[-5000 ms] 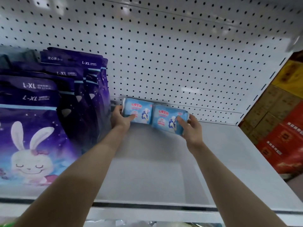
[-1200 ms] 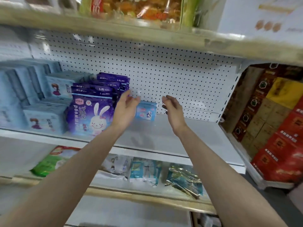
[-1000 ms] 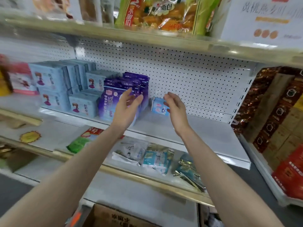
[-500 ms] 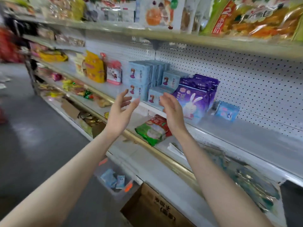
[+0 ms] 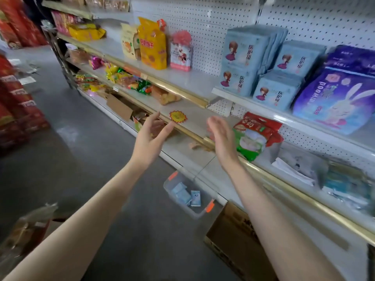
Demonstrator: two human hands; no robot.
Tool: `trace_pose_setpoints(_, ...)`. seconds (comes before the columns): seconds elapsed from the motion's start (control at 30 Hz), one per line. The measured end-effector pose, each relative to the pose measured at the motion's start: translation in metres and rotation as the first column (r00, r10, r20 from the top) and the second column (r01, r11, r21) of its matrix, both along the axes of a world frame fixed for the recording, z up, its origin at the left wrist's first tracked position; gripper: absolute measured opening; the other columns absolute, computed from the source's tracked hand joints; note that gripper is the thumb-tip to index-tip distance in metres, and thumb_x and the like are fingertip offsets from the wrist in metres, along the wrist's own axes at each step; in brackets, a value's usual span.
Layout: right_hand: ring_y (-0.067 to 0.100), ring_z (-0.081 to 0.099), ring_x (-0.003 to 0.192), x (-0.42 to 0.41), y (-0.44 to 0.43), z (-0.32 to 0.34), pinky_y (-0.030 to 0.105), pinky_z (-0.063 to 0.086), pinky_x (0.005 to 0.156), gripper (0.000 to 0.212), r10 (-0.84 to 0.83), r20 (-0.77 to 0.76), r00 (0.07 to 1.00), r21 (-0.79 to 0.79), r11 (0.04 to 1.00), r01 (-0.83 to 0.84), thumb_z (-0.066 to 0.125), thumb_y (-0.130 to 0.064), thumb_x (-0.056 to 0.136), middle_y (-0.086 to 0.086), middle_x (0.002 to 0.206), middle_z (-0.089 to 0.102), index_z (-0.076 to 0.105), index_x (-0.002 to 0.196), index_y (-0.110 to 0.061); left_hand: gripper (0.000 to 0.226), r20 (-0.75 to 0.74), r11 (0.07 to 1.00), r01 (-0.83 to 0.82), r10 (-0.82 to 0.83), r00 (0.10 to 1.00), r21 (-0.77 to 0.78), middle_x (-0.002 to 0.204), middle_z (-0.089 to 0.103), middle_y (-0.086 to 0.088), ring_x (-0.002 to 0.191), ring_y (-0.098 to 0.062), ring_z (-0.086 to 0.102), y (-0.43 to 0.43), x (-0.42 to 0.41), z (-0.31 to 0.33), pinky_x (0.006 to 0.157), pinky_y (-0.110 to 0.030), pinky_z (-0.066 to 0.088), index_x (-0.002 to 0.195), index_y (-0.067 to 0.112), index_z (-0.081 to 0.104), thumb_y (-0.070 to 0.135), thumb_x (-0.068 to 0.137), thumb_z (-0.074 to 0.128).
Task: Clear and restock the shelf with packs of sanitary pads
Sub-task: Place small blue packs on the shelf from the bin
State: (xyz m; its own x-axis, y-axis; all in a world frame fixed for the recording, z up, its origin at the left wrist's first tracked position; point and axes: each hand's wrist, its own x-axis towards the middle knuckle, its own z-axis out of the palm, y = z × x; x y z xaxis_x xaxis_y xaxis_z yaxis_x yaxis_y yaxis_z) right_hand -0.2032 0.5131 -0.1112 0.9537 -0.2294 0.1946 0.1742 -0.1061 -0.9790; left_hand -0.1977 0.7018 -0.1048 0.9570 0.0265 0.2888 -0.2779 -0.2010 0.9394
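Both hands were empty. The left hand (image 5: 151,136) was spread wide, palm turned inward. The right hand (image 5: 221,138) was flat with its fingers straight, edge-on to the camera. They hung apart over the aisle, touching nothing.

Below them, at 6 o'clock, a clear bin (image 5: 176,199) with orange latches stood on the floor (image 5: 60,159). A few small blue packs (image 5: 182,194) lay loose in it. These were probably the stock yet to be shelved, so the restocking looked to be partway through, with the next fetch not yet begun.

At 2 o'clock from the hands, the white shelf (image 5: 227,95) already carried rows of pale blue pad packs (image 5: 253,63), stacked and upright. Just beside them at 3 o'clock stood purple packs (image 5: 332,98) printed with a rabbit. The shelf ran out of frame past these, so how much of it was left to fill could not be told.

The shelving had a white pegboard back (image 5: 213,17) and gold trim on the lower edges. A red-and-green bag (image 5: 253,136) leaned on the tier below the pads. Snack bags (image 5: 152,45) filled the run toward 11 o'clock. A cardboard box (image 5: 237,236) sat on the floor just beside the bin at 5 o'clock. Red cartons (image 5: 14,94) were stacked across the grey aisle at 9 o'clock.
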Motion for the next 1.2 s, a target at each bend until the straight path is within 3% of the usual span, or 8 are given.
trace_pose_setpoints(0.13, 0.017, 0.057, 0.120, 0.041, 0.034, -0.039, 0.006, 0.044, 0.084, 0.044, -0.038, -0.087, 0.996, 0.011, 0.999, 0.039, 0.054, -0.034, 0.098, 0.007, 0.131, 0.060, 0.053, 0.133, -0.007, 0.050, -0.101, 0.999, 0.034, -0.036, 0.994, -0.022, 0.121, 0.062, -0.007, 0.110, -0.013, 0.059, 0.032, 0.053, -0.032, 0.084, -0.010, 0.046, 0.139, 0.014, 0.047, 0.026, 0.092, 0.063)
trace_pose_setpoints(0.33, 0.015, 0.060, 0.116, 0.109, 0.051, -0.097, 0.029, 0.046, 0.099, 0.046, -0.123, -0.202, 0.972, 0.006, 0.992, 0.126, 0.059, -0.048, 0.089, -0.006, 0.121, 0.063, 0.057, 0.126, -0.020, 0.052, -0.217, 0.994, 0.111, -0.103, 0.971, 0.023, 0.121, 0.061, -0.005, 0.109, -0.013, 0.058, 0.045, 0.142, -0.091, 0.078, -0.006, 0.043, 0.140, 0.013, 0.045, 0.028, 0.093, 0.062)
trace_pose_setpoints(0.47, 0.015, 0.062, 0.110, 0.172, 0.050, -0.146, 0.035, 0.047, 0.101, 0.015, -0.194, -0.253, 0.948, 0.038, 0.977, 0.210, 0.061, -0.041, 0.091, -0.017, 0.105, 0.066, 0.063, 0.105, -0.035, 0.050, -0.319, 0.985, 0.163, -0.136, 0.938, 0.059, 0.121, 0.062, -0.006, 0.104, -0.013, 0.059, 0.037, 0.214, -0.138, 0.081, -0.014, 0.044, 0.138, 0.015, 0.046, 0.029, 0.094, 0.062)
trace_pose_setpoints(0.63, 0.017, 0.058, 0.118, 0.243, 0.040, -0.200, 0.026, 0.044, 0.097, 0.042, -0.245, -0.399, 0.884, 0.073, 0.952, 0.297, 0.059, -0.040, 0.095, 0.002, 0.127, 0.062, 0.056, 0.131, -0.018, 0.047, -0.446, 0.961, 0.249, -0.172, 0.878, 0.120, 0.119, 0.063, -0.006, 0.106, -0.020, 0.061, 0.030, 0.301, -0.183, 0.094, -0.041, 0.052, 0.135, 0.018, 0.048, 0.032, 0.093, 0.063)
trace_pose_setpoints(0.83, 0.016, 0.058, 0.114, 0.287, 0.041, -0.285, 0.021, 0.046, 0.088, 0.035, -0.278, -0.590, 0.758, 0.148, 0.886, 0.440, 0.058, -0.033, 0.097, 0.000, 0.125, 0.059, 0.054, 0.128, -0.019, 0.041, -0.603, 0.911, 0.364, -0.181, 0.777, 0.195, 0.104, 0.061, 0.004, 0.096, -0.013, 0.057, 0.014, 0.369, -0.269, 0.075, -0.015, 0.044, 0.131, 0.014, 0.052, 0.026, 0.093, 0.062)
trace_pose_setpoints(0.9, 0.015, 0.060, 0.110, 0.298, 0.040, -0.314, 0.022, 0.048, 0.086, 0.038, -0.306, -0.640, 0.704, 0.130, 0.860, 0.493, 0.057, -0.033, 0.097, 0.001, 0.123, 0.061, 0.054, 0.130, -0.015, 0.038, -0.651, 0.895, 0.403, -0.191, 0.734, 0.192, 0.105, 0.062, 0.003, 0.098, -0.014, 0.059, 0.007, 0.389, -0.298, 0.079, -0.018, 0.043, 0.127, 0.015, 0.053, 0.027, 0.093, 0.064)
trace_pose_setpoints(1.03, 0.008, 0.061, 0.097, 0.317, 0.033, -0.378, 0.018, 0.047, 0.076, 0.022, -0.362, -0.718, 0.594, 0.091, 0.798, 0.596, 0.056, -0.029, 0.098, -0.015, 0.097, 0.062, 0.055, 0.117, -0.018, 0.043, -0.750, 0.841, 0.512, -0.224, 0.623, 0.174, 0.106, 0.067, 0.000, 0.101, -0.015, 0.064, -0.004, 0.426, -0.374, 0.073, -0.008, 0.044, 0.115, 0.010, 0.060, 0.041, 0.086, 0.069)
trace_pose_setpoints(1.2, 0.019, 0.061, 0.109, 0.333, 0.035, -0.490, 0.038, 0.047, 0.098, 0.038, -0.425, -0.805, 0.414, 0.003, 0.695, 0.719, 0.060, -0.033, 0.095, -0.007, 0.102, 0.063, 0.059, 0.125, -0.010, 0.052, -0.834, 0.732, 0.655, -0.236, 0.499, 0.185, 0.114, 0.066, -0.002, 0.099, -0.014, 0.062, -0.011, 0.459, -0.486, 0.074, -0.019, 0.042, 0.128, 0.013, 0.057, 0.043, 0.086, 0.067)
